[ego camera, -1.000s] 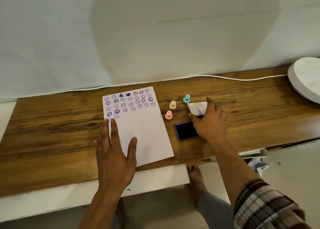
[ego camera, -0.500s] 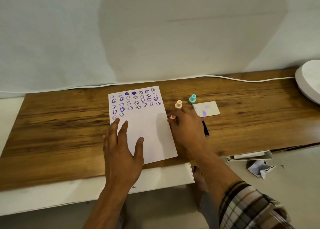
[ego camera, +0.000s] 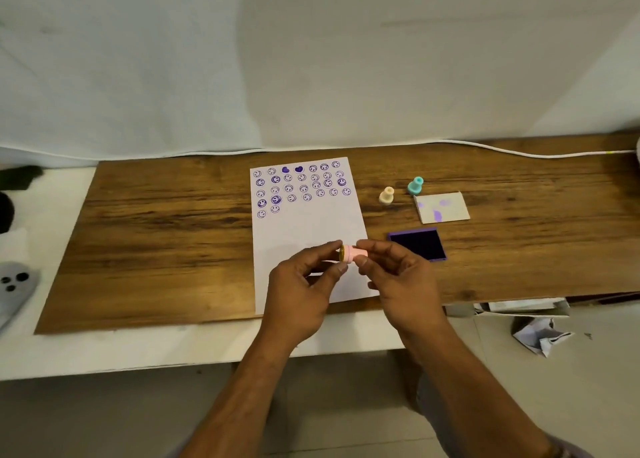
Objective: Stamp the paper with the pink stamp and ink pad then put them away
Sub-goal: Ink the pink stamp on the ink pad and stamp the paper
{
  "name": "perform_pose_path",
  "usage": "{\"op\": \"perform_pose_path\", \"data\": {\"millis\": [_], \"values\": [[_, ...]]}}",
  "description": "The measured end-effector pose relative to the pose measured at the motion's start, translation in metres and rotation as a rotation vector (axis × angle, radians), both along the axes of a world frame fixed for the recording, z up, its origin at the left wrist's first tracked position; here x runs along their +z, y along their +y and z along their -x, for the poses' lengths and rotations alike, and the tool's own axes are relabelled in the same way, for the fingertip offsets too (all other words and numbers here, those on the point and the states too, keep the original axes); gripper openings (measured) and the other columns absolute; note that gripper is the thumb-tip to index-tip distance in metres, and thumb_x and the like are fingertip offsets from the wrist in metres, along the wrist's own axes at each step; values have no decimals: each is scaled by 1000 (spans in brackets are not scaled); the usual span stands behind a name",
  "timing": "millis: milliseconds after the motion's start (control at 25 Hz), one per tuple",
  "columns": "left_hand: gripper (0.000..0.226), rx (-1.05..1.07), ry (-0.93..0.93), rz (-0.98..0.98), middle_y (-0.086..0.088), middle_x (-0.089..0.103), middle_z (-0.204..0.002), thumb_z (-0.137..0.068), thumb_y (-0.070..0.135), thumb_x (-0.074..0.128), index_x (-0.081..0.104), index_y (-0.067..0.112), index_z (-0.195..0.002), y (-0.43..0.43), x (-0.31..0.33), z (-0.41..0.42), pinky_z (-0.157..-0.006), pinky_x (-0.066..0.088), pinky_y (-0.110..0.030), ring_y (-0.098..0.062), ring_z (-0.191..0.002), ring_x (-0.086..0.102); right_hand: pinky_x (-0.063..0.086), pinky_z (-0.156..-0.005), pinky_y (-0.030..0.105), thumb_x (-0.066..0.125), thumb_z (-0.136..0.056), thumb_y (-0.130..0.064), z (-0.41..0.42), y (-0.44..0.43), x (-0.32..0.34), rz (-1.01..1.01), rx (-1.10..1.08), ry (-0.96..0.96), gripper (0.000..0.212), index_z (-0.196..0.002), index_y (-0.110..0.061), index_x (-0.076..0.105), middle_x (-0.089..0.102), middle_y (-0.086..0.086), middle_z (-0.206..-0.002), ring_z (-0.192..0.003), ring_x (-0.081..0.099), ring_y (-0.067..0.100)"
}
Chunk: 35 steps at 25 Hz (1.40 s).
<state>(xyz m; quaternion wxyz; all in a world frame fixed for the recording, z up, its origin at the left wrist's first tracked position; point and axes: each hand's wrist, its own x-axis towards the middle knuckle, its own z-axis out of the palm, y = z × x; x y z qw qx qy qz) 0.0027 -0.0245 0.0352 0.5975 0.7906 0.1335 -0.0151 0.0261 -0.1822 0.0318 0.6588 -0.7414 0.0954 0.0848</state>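
The pink stamp (ego camera: 350,253) lies sideways in the air over the lower part of the white paper (ego camera: 304,236), held between both hands. My right hand (ego camera: 398,277) grips its handle end and my left hand (ego camera: 304,288) pinches its face end. Rows of purple smiley and heart prints cover the top of the paper. To the right of the paper, the open purple ink pad (ego camera: 418,244) shows its dark surface. The pad's white lid (ego camera: 442,207), smeared with purple, lies just behind it.
A cream stamp (ego camera: 386,195) and a teal stamp (ego camera: 415,185) stand upright behind the pad. All rest on a wooden board (ego camera: 166,236). A white cable (ego camera: 519,152) runs along the back edge. Crumpled paper (ego camera: 540,336) lies on the floor at right; grey and black objects at the far left.
My right hand picked the pink stamp up from beside the paper. My left hand lifted off the paper and joined it on the stamp. The camera view shifted left.
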Motion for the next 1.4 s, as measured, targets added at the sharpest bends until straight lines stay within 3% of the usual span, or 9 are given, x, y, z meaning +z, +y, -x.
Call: {"op": "perform_pose_path", "data": {"millis": [120, 240, 440, 680, 800, 880, 1040, 1200, 1400], "values": [[32, 17, 24, 6, 10, 80, -113, -89, 28, 78, 75, 35, -120, 1, -2, 0, -93, 60, -25, -10, -101, 75, 60, -74, 15, 80, -86, -22, -4, -2, 0, -35, 31, 7, 25, -104, -39, 77, 79, -23, -99, -97, 73, -2], [25, 31, 20, 16, 9, 80, -109, -91, 24, 76, 76, 32, -114, 3, -5, -3, -94, 61, -31, -10, -98, 76, 61, -72, 19, 81, -77, -33, -6, -1, -2, -205, -15, 108, 29, -105, -30, 80, 82, -9, -99, -94, 78, 10], [19, 79, 6, 19, 10, 81, -107, -95, 24, 71, 80, 26, -111, -2, -10, -3, -95, 62, -31, -10, -100, 76, 62, -74, 24, 81, -72, -33, -9, 0, -4, -272, -9, 144, 19, -90, -28, 84, 82, 1, -96, -93, 78, 20], [16, 140, 6, 192, 24, 80, -99, -91, 31, 74, 78, 45, -99, -4, -7, -5, -88, 61, -23, -3, -99, 76, 61, -72, 20, 78, -85, -29, -10, 4, -2, -165, 147, 46, 20, -105, -33, 81, 81, -12, -101, -96, 76, 9], [25, 127, 38, 153, 34, 76, -99, -82, 37, 83, 74, 45, -105, -8, -6, -5, -82, 57, -9, 10, -100, 70, 62, -78, 25, 78, -86, -23, -11, 4, -3, -273, 24, 103, 19, -105, -25, 81, 81, -4, -104, -100, 77, 15], [26, 134, 44, 123, 37, 75, -92, -83, 30, 84, 73, 46, -100, -9, -7, -5, -81, 54, -9, 11, -97, 70, 62, -80, 28, 78, -81, -26, -11, 4, -4, -352, -8, 158, 24, -104, -23, 81, 82, -1, -106, -102, 77, 18], [24, 189, 62, 184, 26, 78, -97, -84, 26, 83, 76, 43, -99, -9, -7, -6, -91, 59, -23, 2, -97, 74, 61, -77, 23, 77, -80, -28, -10, 7, -5, -337, -3, 142, 26, -105, -24, 81, 82, -3, -106, -103, 76, 16], [21, 204, 111, 323, 5, 83, -105, -85, 22, 81, 82, 28, -105, -8, -6, -7, -96, 62, -38, -15, -100, 79, 61, -80, 23, 76, -81, -28, -11, 7, -6, -313, 6, 99, 27, -107, -29, 80, 81, -6, -108, -106, 75, 12], [15, 272, 221, 714, -11, 83, -105, -84, 15, 77, 85, 14, -97, 0, -10, -10, -84, 64, -30, -27, -102, 79, 60, -75, 19, 77, -90, -22, -17, 3, -4, -174, -25, 48, 23, -107, -37, 78, 80, -16, -109, -106, 72, 4]]}}
